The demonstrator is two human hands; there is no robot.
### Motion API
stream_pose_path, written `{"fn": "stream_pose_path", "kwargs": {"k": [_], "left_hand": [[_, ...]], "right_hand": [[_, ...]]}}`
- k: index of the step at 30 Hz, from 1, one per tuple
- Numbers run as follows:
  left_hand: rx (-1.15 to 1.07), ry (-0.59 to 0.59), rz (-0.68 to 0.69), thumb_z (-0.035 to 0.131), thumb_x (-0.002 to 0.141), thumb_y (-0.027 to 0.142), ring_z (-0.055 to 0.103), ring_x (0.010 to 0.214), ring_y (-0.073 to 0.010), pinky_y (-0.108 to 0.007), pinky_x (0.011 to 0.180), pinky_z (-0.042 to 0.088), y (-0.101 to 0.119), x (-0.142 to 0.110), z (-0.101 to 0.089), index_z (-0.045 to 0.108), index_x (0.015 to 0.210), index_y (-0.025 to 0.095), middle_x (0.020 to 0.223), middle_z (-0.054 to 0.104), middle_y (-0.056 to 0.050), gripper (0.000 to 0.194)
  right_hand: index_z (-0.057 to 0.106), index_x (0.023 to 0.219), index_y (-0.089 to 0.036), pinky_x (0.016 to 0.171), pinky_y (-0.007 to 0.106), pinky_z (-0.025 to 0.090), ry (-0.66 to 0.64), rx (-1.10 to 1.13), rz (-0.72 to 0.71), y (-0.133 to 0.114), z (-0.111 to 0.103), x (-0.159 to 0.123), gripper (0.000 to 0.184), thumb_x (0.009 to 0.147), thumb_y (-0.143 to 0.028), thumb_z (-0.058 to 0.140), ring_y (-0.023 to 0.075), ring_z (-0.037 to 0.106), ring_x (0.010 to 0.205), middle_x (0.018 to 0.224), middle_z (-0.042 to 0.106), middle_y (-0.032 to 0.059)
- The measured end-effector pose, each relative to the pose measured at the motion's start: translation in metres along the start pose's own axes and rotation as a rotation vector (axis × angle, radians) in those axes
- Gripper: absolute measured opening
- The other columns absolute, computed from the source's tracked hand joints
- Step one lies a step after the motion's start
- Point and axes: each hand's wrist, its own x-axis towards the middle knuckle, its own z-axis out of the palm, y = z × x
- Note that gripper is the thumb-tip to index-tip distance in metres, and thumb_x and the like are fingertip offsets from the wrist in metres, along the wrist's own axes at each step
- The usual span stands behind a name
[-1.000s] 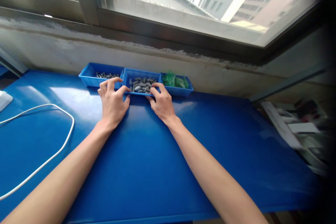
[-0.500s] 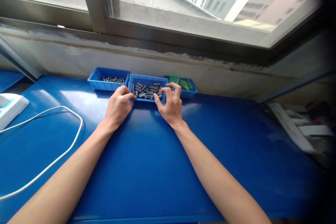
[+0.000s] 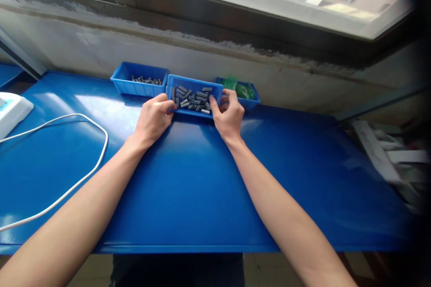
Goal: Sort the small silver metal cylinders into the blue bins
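Observation:
Between my hands is a blue plastic bin [image 3: 193, 83], tilted a little toward me. Several grey metal hex standoffs [image 3: 191, 98] lie in it. My left hand [image 3: 154, 119] is closed on the bin's front left corner, thumb and fingers pinching the wall. My right hand [image 3: 229, 114] grips the right end, with the thumb over the rim and the fingers around the outside. Left of it stands a second blue bin [image 3: 138, 87] with small metal screws [image 3: 146, 80]. A third blue bin [image 3: 252, 103], at the right, holds green plastic bags [image 3: 239, 89] and is partly hidden by my right hand.
The blue tabletop [image 3: 188, 188] runs back to a wall under a window frame [image 3: 202, 13]. A white cable [image 3: 97, 161] loops across the left side, near a white power strip [image 3: 15, 110]. White items [image 3: 387, 157] lie beyond the right edge.
Both hands have closed on the middle bin; the right hand has moved from the front edge to its right end. The bin now tips toward me. The camera view has also shifted downward.

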Motion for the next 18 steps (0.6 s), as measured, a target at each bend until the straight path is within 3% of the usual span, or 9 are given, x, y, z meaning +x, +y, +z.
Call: {"fn": "stream_pose_path", "kwargs": {"k": [4, 10, 18], "left_hand": [[0.026, 0.005, 0.005, 0.059, 0.078, 0.013, 0.051, 0.064, -0.0140, -0.028, 0.067, 0.043, -0.004, -0.001, 0.000, 0.076, 0.081, 0.015, 0.074, 0.056, -0.002, 0.017], [0.093, -0.003, 0.060, 0.064, 0.080, 0.024, 0.053, 0.062, -0.0135, -0.026, 0.063, 0.042, -0.005, -0.003, -0.003, 0.075, 0.084, 0.015, 0.071, 0.057, -0.001, 0.015], [0.155, -0.063, 0.033, 0.065, 0.081, 0.041, 0.055, 0.062, -0.0143, -0.027, 0.064, 0.044, 0.000, -0.003, -0.010, 0.075, 0.088, 0.016, 0.070, 0.058, 0.000, 0.027]], "right_hand": [[0.056, 0.111, -0.021, 0.071, 0.032, 0.054, -0.030, -0.002, -0.014, -0.001, 0.000, 0.001, 0.034, 0.095, -0.051, 0.058, 0.0150, 0.062, 0.069, 0.102, 0.064, 0.0073], [0.050, 0.120, -0.024, 0.076, 0.036, 0.058, -0.033, -0.007, -0.166, 0.008, 0.004, -0.001, 0.031, 0.102, -0.049, 0.045, 0.0168, 0.066, 0.082, 0.110, 0.061, 0.0080], [0.044, 0.126, -0.026, 0.080, 0.041, 0.062, -0.079, 0.062, -0.156, 0.015, 0.009, -0.002, 0.029, 0.103, -0.043, 0.045, 0.0202, 0.067, 0.097, 0.120, 0.056, 0.0090]]}}
